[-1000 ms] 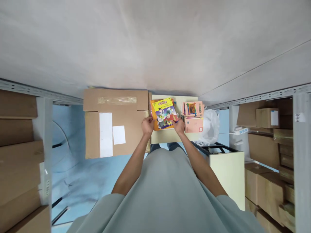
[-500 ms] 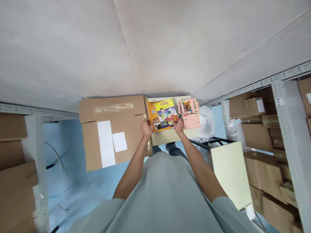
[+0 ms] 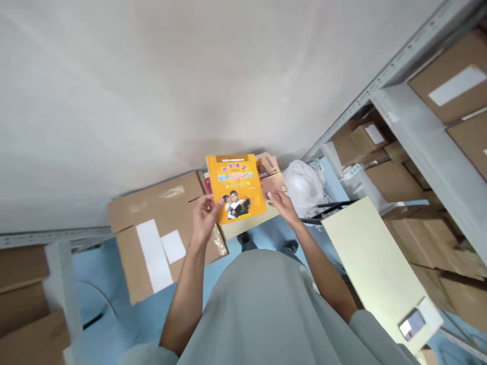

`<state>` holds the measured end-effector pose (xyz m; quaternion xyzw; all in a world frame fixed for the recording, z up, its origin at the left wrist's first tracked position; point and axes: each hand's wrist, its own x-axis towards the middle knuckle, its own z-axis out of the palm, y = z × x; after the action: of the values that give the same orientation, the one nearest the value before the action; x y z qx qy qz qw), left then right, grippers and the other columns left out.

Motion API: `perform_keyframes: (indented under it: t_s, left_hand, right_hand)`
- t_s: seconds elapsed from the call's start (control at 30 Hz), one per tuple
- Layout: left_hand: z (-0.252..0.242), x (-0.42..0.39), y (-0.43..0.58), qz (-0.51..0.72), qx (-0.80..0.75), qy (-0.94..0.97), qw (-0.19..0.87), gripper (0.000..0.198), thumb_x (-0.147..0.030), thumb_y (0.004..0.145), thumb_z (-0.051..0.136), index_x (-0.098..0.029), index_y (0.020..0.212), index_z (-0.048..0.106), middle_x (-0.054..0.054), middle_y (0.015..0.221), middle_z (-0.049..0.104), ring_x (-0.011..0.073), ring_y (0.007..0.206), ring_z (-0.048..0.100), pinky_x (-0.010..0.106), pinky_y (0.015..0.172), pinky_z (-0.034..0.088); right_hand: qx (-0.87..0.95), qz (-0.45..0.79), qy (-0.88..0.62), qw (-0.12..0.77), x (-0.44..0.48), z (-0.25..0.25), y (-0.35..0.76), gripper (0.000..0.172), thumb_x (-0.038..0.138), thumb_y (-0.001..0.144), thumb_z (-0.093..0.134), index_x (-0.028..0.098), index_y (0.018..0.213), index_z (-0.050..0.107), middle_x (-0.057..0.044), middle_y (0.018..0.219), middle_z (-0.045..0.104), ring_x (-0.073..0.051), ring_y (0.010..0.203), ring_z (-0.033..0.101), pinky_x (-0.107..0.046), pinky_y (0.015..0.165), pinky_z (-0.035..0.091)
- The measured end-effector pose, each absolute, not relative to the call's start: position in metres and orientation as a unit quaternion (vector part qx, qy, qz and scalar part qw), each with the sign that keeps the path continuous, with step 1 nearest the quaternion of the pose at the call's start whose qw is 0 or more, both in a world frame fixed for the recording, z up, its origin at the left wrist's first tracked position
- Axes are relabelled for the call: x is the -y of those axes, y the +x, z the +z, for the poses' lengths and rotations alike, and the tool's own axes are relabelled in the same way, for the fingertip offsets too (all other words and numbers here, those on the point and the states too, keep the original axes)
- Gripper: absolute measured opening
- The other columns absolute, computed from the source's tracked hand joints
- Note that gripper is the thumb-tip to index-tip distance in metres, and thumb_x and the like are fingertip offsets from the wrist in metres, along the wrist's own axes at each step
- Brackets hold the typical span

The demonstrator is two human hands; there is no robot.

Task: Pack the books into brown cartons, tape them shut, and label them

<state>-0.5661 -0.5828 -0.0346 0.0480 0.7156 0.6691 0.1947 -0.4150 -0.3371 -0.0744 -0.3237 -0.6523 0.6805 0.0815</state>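
My left hand (image 3: 204, 219) grips the lower left corner of an orange book (image 3: 235, 188) with a yellow title and a photo on its cover, holding it up above the pale yellow table (image 3: 249, 224). My right hand (image 3: 281, 206) hovers just right of the book, fingers spread and apart from it. Behind the book lie pink booklets (image 3: 271, 172) on the table, partly hidden.
A large cardboard box (image 3: 163, 228) with white labels stands left of the table. A white plastic bag (image 3: 304, 185) sits at the right. A second pale table (image 3: 376, 268) carries a phone (image 3: 413, 323). Grey shelving (image 3: 418, 132) holds cartons; the wall is close ahead.
The purple and yellow book on top is gone from view. My left hand has lifted the orange book up. My right hand has let go. The view swung to the right.
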Motion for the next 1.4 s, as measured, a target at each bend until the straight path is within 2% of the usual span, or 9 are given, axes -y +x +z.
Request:
perform_keyframes:
  t_s: [0.27,0.57,0.7,0.83,0.97,1.13,1.23,1.33,1.4]
  left_hand:
    - [-0.007,0.402,-0.417,0.628,-0.607,0.193,0.447,0.055,-0.061,0.072,0.098,-0.023,0.100,0.069,0.007,0.112,0.082,0.0253,0.095,0.078,0.035,0.079,0.064]
    - [-0.002,0.244,-0.254,0.493,-0.567,0.313,0.581,0.061,-0.061,0.068,0.100,-0.022,0.100,0.065,0.007,0.106,0.086,0.0268,0.091,0.082,0.037,0.081,0.065]
    - [-0.004,0.207,-0.203,0.459,-0.569,0.329,0.598,0.063,-0.066,0.070,0.097,-0.023,0.100,0.062,0.008,0.101,0.086,0.0265,0.085,0.082,0.037,0.076,0.065]
    - [-0.008,0.187,-0.166,0.453,-0.587,0.377,0.555,0.060,-0.068,0.075,0.092,-0.024,0.101,0.062,0.010,0.105,0.087,0.0272,0.085,0.082,0.036,0.077,0.064]
    - [-0.012,0.184,-0.137,0.417,-0.640,0.466,0.446,0.039,-0.057,0.090,0.083,-0.026,0.112,0.072,0.009,0.116,0.086,0.0282,0.094,0.083,0.036,0.083,0.062]
    - [-0.022,0.199,-0.117,0.323,-0.633,0.555,0.432,0.031,-0.035,0.091,0.081,-0.034,0.122,0.082,0.005,0.104,0.087,0.0325,0.101,0.083,0.043,0.100,0.061]
    - [-0.034,0.200,-0.126,0.331,-0.553,0.575,0.504,0.030,-0.039,0.092,0.080,-0.034,0.122,0.084,0.007,0.125,0.085,0.0338,0.122,0.079,0.047,0.113,0.059]
    - [-0.045,0.184,-0.155,0.371,-0.552,0.507,0.549,0.046,-0.053,0.092,0.081,-0.028,0.132,0.080,0.013,0.150,0.074,0.0353,0.141,0.069,0.051,0.120,0.056]
    - [-0.048,0.167,-0.182,0.404,-0.591,0.418,0.560,0.063,-0.062,0.086,0.086,-0.025,0.137,0.075,0.017,0.157,0.068,0.0375,0.150,0.062,0.054,0.123,0.053]
  right_hand:
    - [0.565,0.657,-0.407,0.289,0.234,-0.016,-0.184,0.045,0.060,0.080,0.094,0.025,0.108,0.088,-0.007,0.109,0.087,-0.027,0.101,0.080,-0.043,0.096,0.066]
    - [0.431,0.581,-0.525,0.448,0.195,-0.039,0.019,0.048,0.065,0.077,0.094,0.025,0.103,0.087,-0.007,0.104,0.087,-0.027,0.097,0.079,-0.047,0.096,0.066]
    - [0.424,0.533,-0.571,0.459,0.186,-0.046,0.070,0.056,0.072,0.082,0.087,0.023,0.110,0.085,-0.010,0.107,0.085,-0.030,0.102,0.079,-0.051,0.098,0.066]
    - [0.464,0.412,-0.627,0.472,0.178,-0.039,0.077,0.060,0.072,0.089,0.079,0.022,0.123,0.082,-0.018,0.136,0.077,-0.035,0.130,0.072,-0.055,0.109,0.064]
    - [0.449,0.493,-0.585,0.461,0.177,-0.024,0.042,0.070,0.075,0.092,0.076,0.023,0.139,0.075,-0.017,0.147,0.074,-0.036,0.134,0.072,-0.049,0.099,0.069]
    - [0.447,0.464,-0.646,0.409,0.175,-0.016,0.010,0.050,0.071,0.094,0.075,0.027,0.118,0.074,-0.010,0.108,0.083,-0.030,0.097,0.080,-0.038,0.078,0.066]
    - [0.463,0.381,-0.710,0.369,0.168,-0.022,0.013,0.042,0.067,0.098,0.064,0.028,0.081,0.060,-0.001,0.069,0.067,-0.020,0.061,0.059,-0.033,0.063,0.053]
    - [0.483,0.379,-0.700,0.365,0.161,-0.023,0.018,0.048,0.068,0.095,0.062,0.029,0.070,0.049,0.003,0.059,0.054,-0.016,0.057,0.047,-0.031,0.058,0.045]
    - [0.472,0.437,-0.662,0.384,0.159,-0.017,0.018,0.050,0.072,0.092,0.067,0.027,0.074,0.057,0.002,0.065,0.062,-0.018,0.062,0.056,-0.031,0.060,0.048]
